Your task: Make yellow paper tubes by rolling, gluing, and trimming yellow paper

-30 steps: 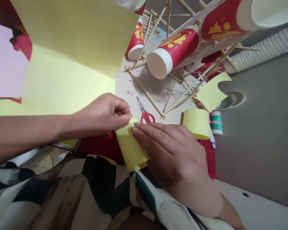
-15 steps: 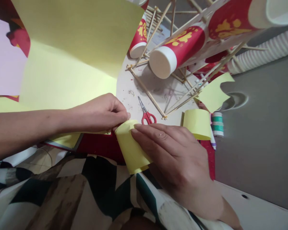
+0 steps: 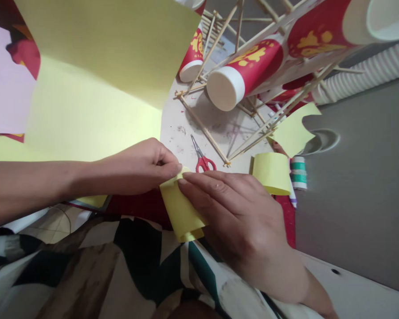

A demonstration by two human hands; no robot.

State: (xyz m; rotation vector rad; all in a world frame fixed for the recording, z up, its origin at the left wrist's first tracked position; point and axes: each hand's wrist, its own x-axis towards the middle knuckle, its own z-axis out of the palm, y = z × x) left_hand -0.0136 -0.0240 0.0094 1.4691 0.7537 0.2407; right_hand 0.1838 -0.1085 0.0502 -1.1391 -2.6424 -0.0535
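Observation:
A curled piece of yellow paper hangs over my lap, its lower edge overlapping into a tube. My left hand, fingers curled in and thumb out, pinches the paper's upper edge. From the other side my right hand holds the tube, with its fingertips laid along the top; the thumb is hidden underneath. Just beyond my fingers lie scissors with red handles, their blades pointing away. Another yellow paper tube rests to the right of my right hand.
A large yellow sheet covers the left side of the white table. A wooden stick frame carries red and white paper cups at the upper right. A cut yellow scrap and a green-and-white roll sit near the grey wall.
My left hand has moved slightly right and down onto the paper's upper edge. The tube's lower end looks curled tighter, and my right fingertips have shifted slightly left.

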